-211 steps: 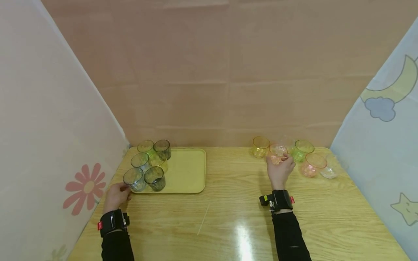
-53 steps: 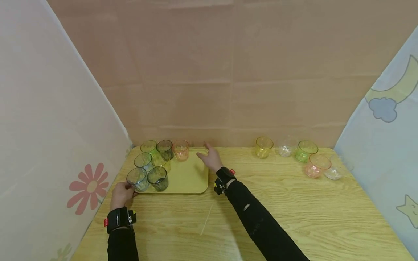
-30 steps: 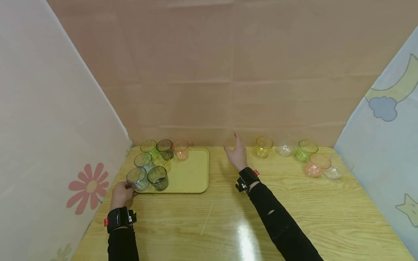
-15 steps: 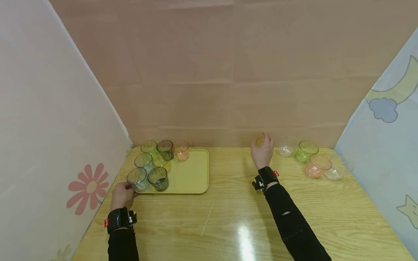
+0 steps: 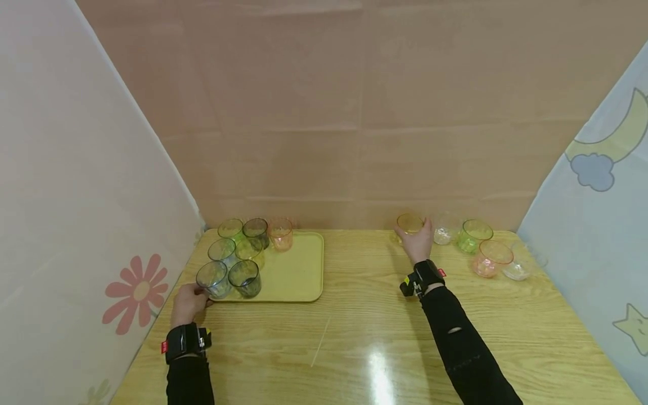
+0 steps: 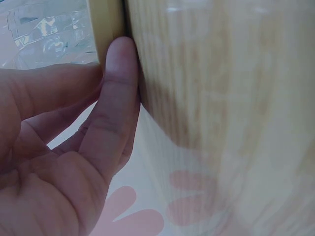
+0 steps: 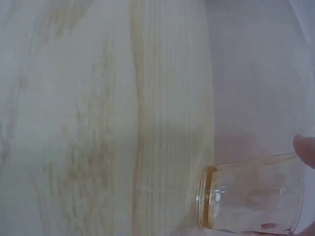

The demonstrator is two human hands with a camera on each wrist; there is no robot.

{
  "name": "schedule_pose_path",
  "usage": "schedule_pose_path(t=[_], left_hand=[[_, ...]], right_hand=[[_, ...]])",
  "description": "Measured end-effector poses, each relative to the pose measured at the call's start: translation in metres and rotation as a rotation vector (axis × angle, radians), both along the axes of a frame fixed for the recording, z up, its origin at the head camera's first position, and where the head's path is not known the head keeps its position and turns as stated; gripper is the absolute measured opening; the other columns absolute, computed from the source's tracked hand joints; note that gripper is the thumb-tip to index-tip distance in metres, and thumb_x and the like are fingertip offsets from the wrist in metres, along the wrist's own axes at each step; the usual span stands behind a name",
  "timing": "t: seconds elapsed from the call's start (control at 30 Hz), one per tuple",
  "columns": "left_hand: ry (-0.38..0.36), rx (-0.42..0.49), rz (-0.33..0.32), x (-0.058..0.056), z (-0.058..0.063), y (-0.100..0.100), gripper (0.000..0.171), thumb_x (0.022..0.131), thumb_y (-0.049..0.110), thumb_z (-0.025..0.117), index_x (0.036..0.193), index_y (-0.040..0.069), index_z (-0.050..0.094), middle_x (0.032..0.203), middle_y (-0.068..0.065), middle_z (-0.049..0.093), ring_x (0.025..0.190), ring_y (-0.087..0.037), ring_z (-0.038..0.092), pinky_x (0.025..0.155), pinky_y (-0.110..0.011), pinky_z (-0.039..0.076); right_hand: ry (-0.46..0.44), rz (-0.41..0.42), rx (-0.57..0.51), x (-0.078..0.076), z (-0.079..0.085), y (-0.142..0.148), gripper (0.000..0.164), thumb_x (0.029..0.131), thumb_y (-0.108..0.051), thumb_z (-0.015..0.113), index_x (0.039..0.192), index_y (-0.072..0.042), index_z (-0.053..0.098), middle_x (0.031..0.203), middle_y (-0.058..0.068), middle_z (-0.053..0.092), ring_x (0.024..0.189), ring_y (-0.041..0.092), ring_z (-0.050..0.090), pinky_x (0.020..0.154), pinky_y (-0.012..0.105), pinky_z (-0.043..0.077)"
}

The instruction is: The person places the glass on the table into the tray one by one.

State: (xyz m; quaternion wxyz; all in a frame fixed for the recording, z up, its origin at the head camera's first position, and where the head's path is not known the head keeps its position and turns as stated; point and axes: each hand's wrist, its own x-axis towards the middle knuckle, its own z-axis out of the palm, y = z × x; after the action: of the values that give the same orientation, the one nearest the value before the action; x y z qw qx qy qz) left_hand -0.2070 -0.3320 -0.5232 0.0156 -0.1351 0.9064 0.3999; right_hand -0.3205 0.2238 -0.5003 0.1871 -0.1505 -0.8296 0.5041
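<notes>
In the head view my left hand point(image 5: 188, 305) pinches the near left corner of a yellow tray point(image 5: 295, 281). The left wrist view shows the thumb on the tray's rim point(image 6: 107, 29) and a finger along its underside. My right hand point(image 5: 419, 243) holds an amber-tinted glass point(image 5: 409, 223) near its rim, thumb on the left and fingers on the right. In the right wrist view fingertips point(image 7: 306, 149) meet the rim of this glass point(image 7: 251, 196). Its thick base is close to the table.
Several tinted glasses stand on the tray's left and back, among them a pink glass point(image 5: 280, 234) and a dark glass point(image 5: 245, 279). Right of my right hand are a clear glass point(image 5: 442, 233), a green glass point(image 5: 475, 236) and a pink glass point(image 5: 492, 260). A paper-covered wall point(image 5: 283, 140) rises behind.
A pink glass went from the right group to the tray's back. My right hand then left the tray, moved right and took hold of the amber glass. The left hand stayed at the tray's corner.
</notes>
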Motion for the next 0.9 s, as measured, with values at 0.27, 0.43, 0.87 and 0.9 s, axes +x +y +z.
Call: schedule_pose_path(t=[0.27, 0.43, 0.87, 0.9], left_hand=[[-0.008, 0.037, 0.014, 0.001, 0.001, 0.0, 0.03, 0.092, 0.004, 0.05, 0.113, -0.015, 0.062, 0.097, -0.028, 0.067, 0.071, -0.02, 0.067, 0.059, -0.028, 0.048], [-0.01, 0.011, 0.005, 0.0, 0.001, 0.0, 0.028, 0.092, 0.005, 0.051, 0.11, -0.014, 0.063, 0.094, -0.026, 0.068, 0.075, -0.024, 0.066, 0.06, -0.028, 0.048], [-0.001, 0.019, 0.018, 0.0, -0.002, 0.0, 0.029, 0.092, 0.006, 0.052, 0.109, -0.013, 0.064, 0.091, -0.023, 0.069, 0.073, -0.022, 0.065, 0.059, -0.028, 0.047], [0.001, 0.012, 0.018, 0.0, -0.002, 0.0, 0.029, 0.092, 0.007, 0.052, 0.108, -0.013, 0.064, 0.09, -0.023, 0.069, 0.073, -0.022, 0.064, 0.058, -0.028, 0.046]], right_hand=[[-0.061, 0.024, -0.234, -0.006, -0.006, 0.004, 0.097, 0.084, -0.021, 0.077, 0.155, -0.002, 0.013, 0.158, 0.023, 0.024, 0.147, 0.038, 0.024, 0.117, 0.048, 0.028], [-0.061, 0.035, -0.316, -0.004, -0.007, 0.005, 0.091, 0.085, -0.02, 0.077, 0.153, -0.003, 0.019, 0.155, 0.022, 0.027, 0.144, 0.037, 0.025, 0.115, 0.05, 0.029], [-0.011, -0.019, -0.317, -0.004, -0.012, 0.001, 0.092, 0.081, -0.028, 0.081, 0.153, -0.007, 0.027, 0.153, 0.018, 0.034, 0.142, 0.033, 0.031, 0.115, 0.046, 0.03], [-0.009, -0.022, -0.308, -0.004, -0.012, 0.001, 0.093, 0.08, -0.03, 0.081, 0.153, -0.008, 0.027, 0.153, 0.018, 0.035, 0.142, 0.033, 0.032, 0.115, 0.046, 0.03]])
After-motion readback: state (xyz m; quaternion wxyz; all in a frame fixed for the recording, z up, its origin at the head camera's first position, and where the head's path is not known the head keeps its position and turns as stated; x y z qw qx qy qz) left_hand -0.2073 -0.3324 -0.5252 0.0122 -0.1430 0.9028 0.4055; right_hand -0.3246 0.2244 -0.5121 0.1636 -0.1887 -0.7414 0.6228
